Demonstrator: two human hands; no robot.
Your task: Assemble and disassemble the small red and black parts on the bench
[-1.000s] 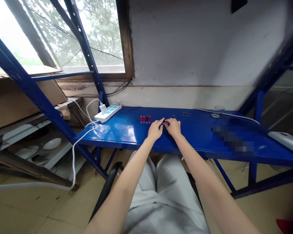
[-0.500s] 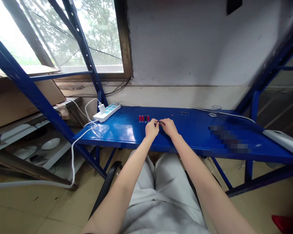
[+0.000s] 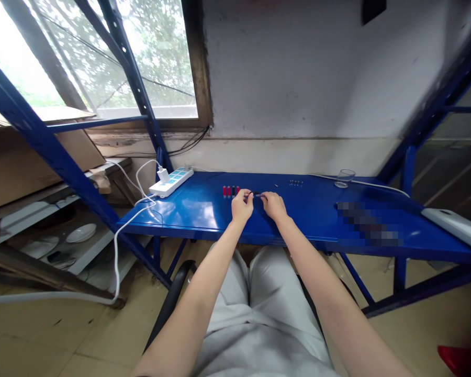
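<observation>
Over the blue table, my left hand (image 3: 242,205) is closed in a pinch on one end of a small black piece (image 3: 256,194). My right hand (image 3: 273,206) pinches its other end, where a thin pale or silvery part shows. The piece lies level between the fingertips; its exact kind is too small to make out. Just beyond my left hand stands a short row of red and black plugs (image 3: 228,191) with pale lower ends, the rightmost partly covered by my fingers.
Several tiny metal parts (image 3: 296,183) lie farther back, near a clear glass cup (image 3: 344,178). A white power strip (image 3: 171,181) with a cable sits at the table's left end. On the right are a blurred dark object (image 3: 369,224) and a white device (image 3: 455,229).
My hands have moved slightly apart, and more of the small black piece and its pale part shows between them. The row of plugs stays in place.
</observation>
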